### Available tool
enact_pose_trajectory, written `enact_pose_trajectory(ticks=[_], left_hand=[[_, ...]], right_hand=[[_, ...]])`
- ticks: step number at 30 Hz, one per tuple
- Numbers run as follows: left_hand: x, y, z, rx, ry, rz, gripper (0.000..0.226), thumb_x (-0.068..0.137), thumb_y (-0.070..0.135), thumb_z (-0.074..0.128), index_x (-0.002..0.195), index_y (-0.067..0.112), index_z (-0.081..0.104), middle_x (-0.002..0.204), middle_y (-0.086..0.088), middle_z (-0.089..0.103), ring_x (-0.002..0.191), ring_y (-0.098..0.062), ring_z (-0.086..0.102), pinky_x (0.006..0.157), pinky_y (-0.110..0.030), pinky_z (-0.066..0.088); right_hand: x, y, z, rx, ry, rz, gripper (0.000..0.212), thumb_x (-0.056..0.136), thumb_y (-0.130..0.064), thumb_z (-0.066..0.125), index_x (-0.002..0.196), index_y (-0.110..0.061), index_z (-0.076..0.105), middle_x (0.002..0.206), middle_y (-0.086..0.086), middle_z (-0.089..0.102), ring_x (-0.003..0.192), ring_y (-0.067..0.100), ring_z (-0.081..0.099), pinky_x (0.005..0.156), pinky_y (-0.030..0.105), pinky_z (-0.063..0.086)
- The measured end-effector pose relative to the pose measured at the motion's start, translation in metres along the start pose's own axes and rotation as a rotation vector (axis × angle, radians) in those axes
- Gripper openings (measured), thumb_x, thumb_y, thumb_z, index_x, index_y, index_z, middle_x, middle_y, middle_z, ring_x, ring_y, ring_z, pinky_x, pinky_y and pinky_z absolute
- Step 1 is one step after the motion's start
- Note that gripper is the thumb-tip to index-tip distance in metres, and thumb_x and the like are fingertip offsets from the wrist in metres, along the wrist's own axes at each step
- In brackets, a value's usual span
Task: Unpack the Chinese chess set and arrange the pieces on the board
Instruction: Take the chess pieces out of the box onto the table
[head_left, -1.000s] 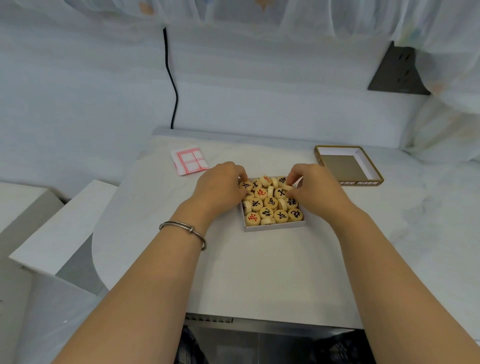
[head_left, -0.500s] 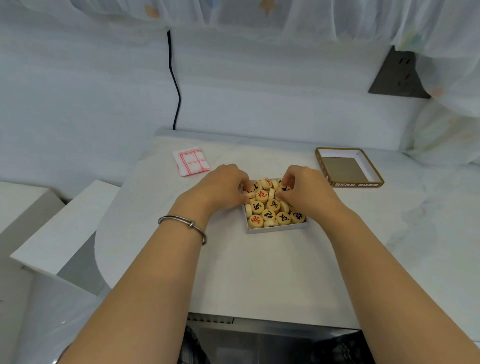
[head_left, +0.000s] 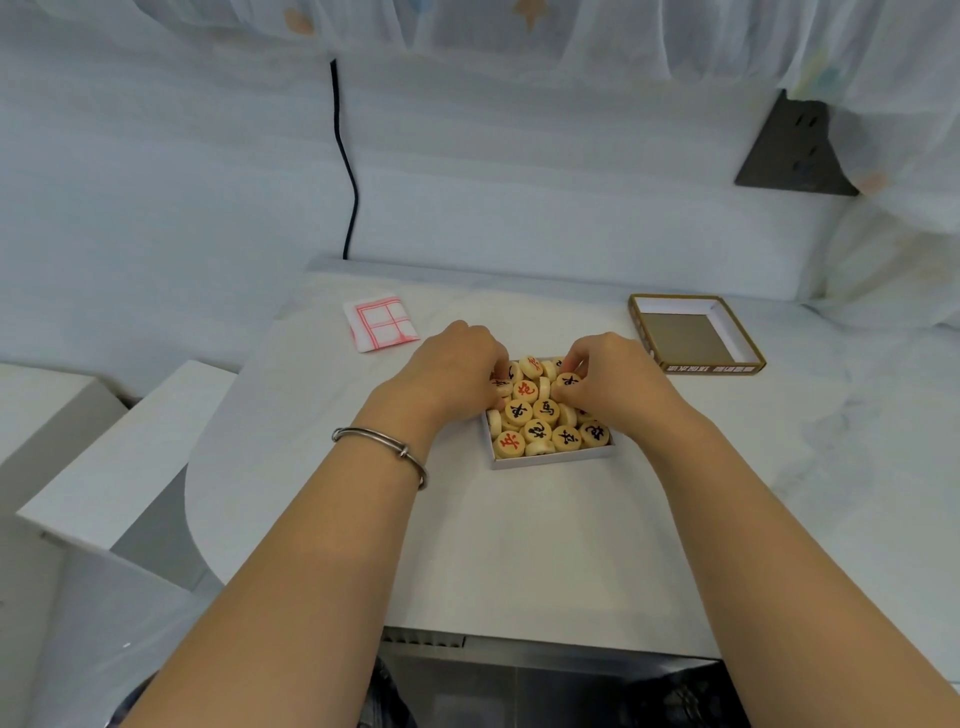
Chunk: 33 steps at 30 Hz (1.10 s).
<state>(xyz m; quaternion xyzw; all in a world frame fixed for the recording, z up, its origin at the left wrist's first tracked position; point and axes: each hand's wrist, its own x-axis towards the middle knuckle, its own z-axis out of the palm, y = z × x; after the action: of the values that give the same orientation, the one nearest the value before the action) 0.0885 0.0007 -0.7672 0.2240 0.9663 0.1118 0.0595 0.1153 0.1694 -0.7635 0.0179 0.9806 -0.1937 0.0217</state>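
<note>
Both hands curled | left (head_left: 457, 374), right (head_left: 613, 379) | fingertips among pieces (head_left: 545, 415)

A shallow white box (head_left: 550, 460) is parked mid-counter, packed with round wooden chess pieces (head_left: 540, 415) marked in black and red, some flat, some tipped on edge. The folded paper board (head_left: 381, 323), red grid showing, is laid off to the far left. The gold-edged lid (head_left: 696, 332) is flipped open-side up at the far right.

Tan pieces (head_left: 537, 410), red/black characters; folded board (head_left: 381, 323) red-gridded white
</note>
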Motion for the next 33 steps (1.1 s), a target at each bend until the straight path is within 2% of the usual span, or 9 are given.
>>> enact_pose_trajectory(ticks=[4,6,9,16,20,24,25,29,33], left_hand=[[-0.001,-0.001,-0.001,-0.037,0.026,0.033,0.031,0.082,0.025,0.067,0.113,0.021,0.065,0.106,0.0,0.06,0.093,-0.014,0.05,0.073,-0.025,0.039],[-0.003,0.0,-0.002,-0.032,0.041,0.048,0.029,0.084,0.024,0.066,0.112,0.02,0.066,0.105,0.002,0.063,0.096,-0.013,0.049,0.073,-0.024,0.037],[-0.005,0.003,-0.004,-0.044,0.055,0.059,0.027,0.084,0.024,0.064,0.11,0.02,0.068,0.107,0.003,0.066,0.099,-0.014,0.055,0.077,-0.024,0.043],[-0.008,0.006,-0.008,-0.086,0.029,0.035,0.022,0.081,0.019,0.064,0.102,0.022,0.071,0.101,0.004,0.068,0.091,-0.013,0.061,0.078,-0.027,0.052],[-0.006,0.007,-0.008,-0.029,0.005,0.033,0.02,0.082,0.018,0.065,0.101,0.02,0.073,0.099,0.001,0.071,0.091,-0.017,0.062,0.08,-0.032,0.054],[-0.004,0.008,-0.005,0.019,-0.031,0.075,0.022,0.083,0.011,0.062,0.1,0.019,0.074,0.095,-0.001,0.071,0.089,-0.02,0.061,0.078,-0.032,0.053],[-0.003,0.008,-0.004,0.033,-0.039,0.086,0.024,0.082,0.007,0.061,0.098,0.019,0.074,0.093,-0.002,0.071,0.086,-0.02,0.061,0.076,-0.031,0.053],[-0.001,0.009,0.0,0.069,-0.018,0.099,0.023,0.078,0.0,0.054,0.082,0.015,0.072,0.086,-0.007,0.071,0.068,-0.017,0.048,0.068,-0.031,0.052],[-0.002,0.007,-0.001,0.019,-0.031,0.097,0.02,0.08,0.005,0.057,0.089,0.012,0.074,0.088,-0.007,0.071,0.076,-0.02,0.059,0.072,-0.033,0.051]], right_hand=[[0.001,-0.001,0.002,-0.05,0.024,0.018,0.023,0.079,-0.028,0.07,0.098,-0.016,0.066,0.088,-0.002,0.056,0.083,0.017,0.056,0.065,0.027,0.043],[0.002,-0.002,0.002,-0.071,0.036,0.041,0.022,0.077,-0.029,0.07,0.095,-0.018,0.067,0.087,-0.002,0.058,0.083,0.019,0.059,0.064,0.028,0.045],[0.002,-0.003,0.006,-0.043,0.051,0.073,0.02,0.075,-0.024,0.067,0.095,-0.019,0.068,0.087,-0.002,0.061,0.083,0.02,0.061,0.064,0.028,0.048],[-0.004,0.0,-0.015,0.1,0.104,0.027,0.023,0.08,-0.017,0.064,0.102,-0.018,0.069,0.104,-0.002,0.065,0.089,0.013,0.059,0.067,0.024,0.044],[-0.014,0.01,-0.033,0.061,-0.087,-0.026,0.02,0.083,-0.015,0.064,0.101,-0.021,0.07,0.103,-0.004,0.067,0.067,0.006,0.061,0.052,0.016,0.041],[-0.019,0.007,-0.027,-0.091,-0.155,-0.08,0.029,0.085,-0.013,0.062,0.112,-0.023,0.068,0.12,-0.003,0.06,0.098,0.015,0.058,0.07,0.021,0.041],[-0.019,0.005,-0.025,-0.112,-0.164,-0.098,0.029,0.086,-0.014,0.061,0.112,-0.023,0.067,0.119,-0.002,0.06,0.098,0.016,0.058,0.069,0.022,0.041],[-0.016,-0.002,-0.016,-0.167,-0.197,-0.117,0.025,0.085,-0.01,0.055,0.105,-0.016,0.069,0.099,0.008,0.066,0.064,0.014,0.052,0.047,0.019,0.035],[-0.016,0.001,-0.014,-0.13,-0.166,-0.118,0.023,0.084,-0.011,0.056,0.102,-0.016,0.07,0.092,0.008,0.066,0.052,0.011,0.046,0.045,0.02,0.035]])
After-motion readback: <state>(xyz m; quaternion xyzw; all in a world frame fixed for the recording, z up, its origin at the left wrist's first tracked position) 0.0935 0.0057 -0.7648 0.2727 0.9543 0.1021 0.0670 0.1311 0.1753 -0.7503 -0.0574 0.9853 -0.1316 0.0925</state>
